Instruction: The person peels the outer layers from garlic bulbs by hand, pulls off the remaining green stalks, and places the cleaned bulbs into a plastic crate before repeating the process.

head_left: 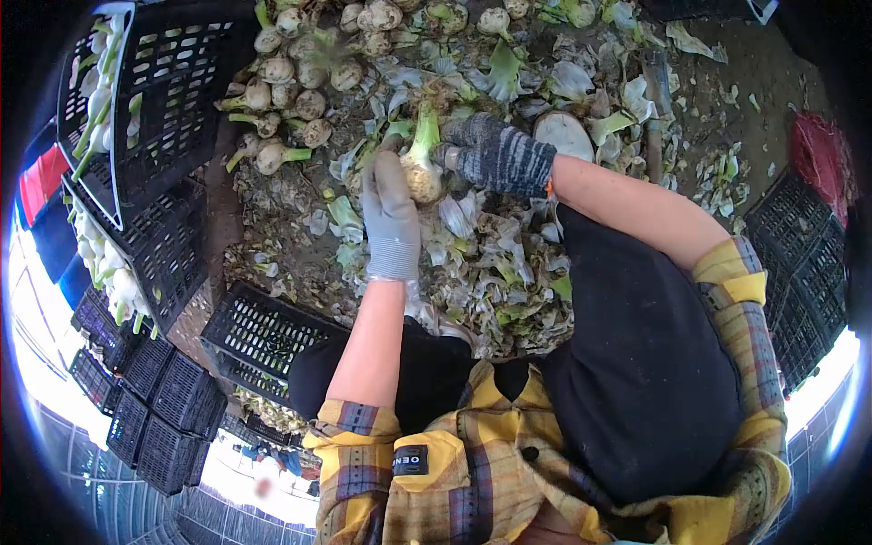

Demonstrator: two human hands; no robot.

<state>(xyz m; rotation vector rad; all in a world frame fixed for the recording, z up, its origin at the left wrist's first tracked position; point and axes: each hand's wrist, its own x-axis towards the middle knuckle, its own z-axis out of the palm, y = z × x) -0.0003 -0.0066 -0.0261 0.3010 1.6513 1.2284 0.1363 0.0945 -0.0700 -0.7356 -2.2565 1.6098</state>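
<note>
Between my two hands is a round, soil-marked bulb (423,182) with a thick green stem, much like an onion. It stands with the stem pointing away from me and thin roots or dry leaf ends at the far tip. My left hand (391,202), in a light grey glove, is closed along the bulb's left side. My right hand (498,153), in a dark striped knit glove, has its fingers closed against the right side, where stem and bulb meet. Its fingertips are partly hidden. Loose peeled skins (459,213) lie just below the bulb.
A pile of similar bulbs (282,86) lies at the upper left. Black plastic crates (168,86) stand at left, some holding white bulbs with green stems (109,272). Another crate (259,331) is by my left knee. A red net bag (817,159) lies far right near more crates (795,263).
</note>
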